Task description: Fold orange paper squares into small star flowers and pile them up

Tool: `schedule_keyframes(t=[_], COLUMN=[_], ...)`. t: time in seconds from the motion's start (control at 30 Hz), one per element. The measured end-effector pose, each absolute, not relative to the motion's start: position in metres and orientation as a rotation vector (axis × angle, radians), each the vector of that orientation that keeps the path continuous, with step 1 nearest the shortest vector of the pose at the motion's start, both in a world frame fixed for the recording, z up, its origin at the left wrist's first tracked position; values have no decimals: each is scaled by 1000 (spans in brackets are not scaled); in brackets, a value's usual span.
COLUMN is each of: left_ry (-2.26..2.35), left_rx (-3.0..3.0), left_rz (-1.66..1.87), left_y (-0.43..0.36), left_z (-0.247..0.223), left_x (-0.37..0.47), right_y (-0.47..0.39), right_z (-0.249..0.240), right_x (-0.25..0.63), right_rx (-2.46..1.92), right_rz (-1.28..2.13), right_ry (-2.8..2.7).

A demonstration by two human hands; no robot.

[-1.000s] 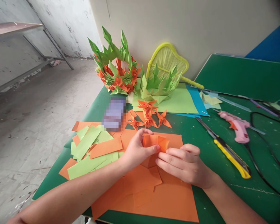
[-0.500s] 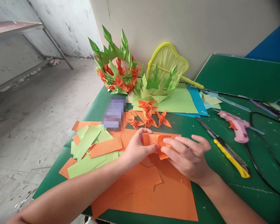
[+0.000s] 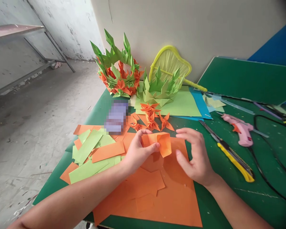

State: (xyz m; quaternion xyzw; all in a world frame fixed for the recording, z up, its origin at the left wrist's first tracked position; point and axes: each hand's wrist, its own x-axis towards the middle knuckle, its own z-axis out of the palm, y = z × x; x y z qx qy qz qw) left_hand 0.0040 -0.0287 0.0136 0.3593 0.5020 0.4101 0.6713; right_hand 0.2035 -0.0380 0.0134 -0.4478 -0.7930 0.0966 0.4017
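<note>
A small creased piece of orange paper (image 3: 164, 143) is pinched between the thumb and fingers of my left hand (image 3: 140, 149). Its right part stands out, bent along a fold. Just to the right, my right hand (image 3: 195, 156) holds nothing, thumb and fingers apart, close to the paper without touching it. Beneath both hands lie a large orange sheet (image 3: 176, 197) and smaller orange pieces. Several folded orange paper flowers (image 3: 153, 121) sit just beyond my left hand.
Left are green and orange paper strips (image 3: 89, 148) and a blurred phone-like object (image 3: 117, 117). Behind stand an orange-green paper crown (image 3: 120, 84), a green one (image 3: 160, 95) and a yellow fan (image 3: 170, 63). Right lie a yellow utility knife (image 3: 235, 162) and a corded pink glue gun (image 3: 243, 132).
My right hand has let go of the orange paper and opened, a little to its right. My left hand still grips the paper, whose right part now stands more upright.
</note>
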Motion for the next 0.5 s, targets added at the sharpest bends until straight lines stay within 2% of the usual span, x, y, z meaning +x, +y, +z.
schedule_keyframes(t=[0.1,0.2,0.3,0.5], left_ry=[1082,1047,1071,1176], left_rx=[790,796,808,975], left_rz=[975,987,965,967], left_y=[-31,-33,-34,-35], left_z=[14,16,17,20], left_x=[5,6,7,9], right_y=[-35,-34,-36,-39], right_z=[11,12,13,12], right_x=[201,196,192,190], right_rx=[-1205,-1205,-1227,-1312], right_rz=[678,936,1039,1008], right_ry=[-1884,-1917,-1868,-1812])
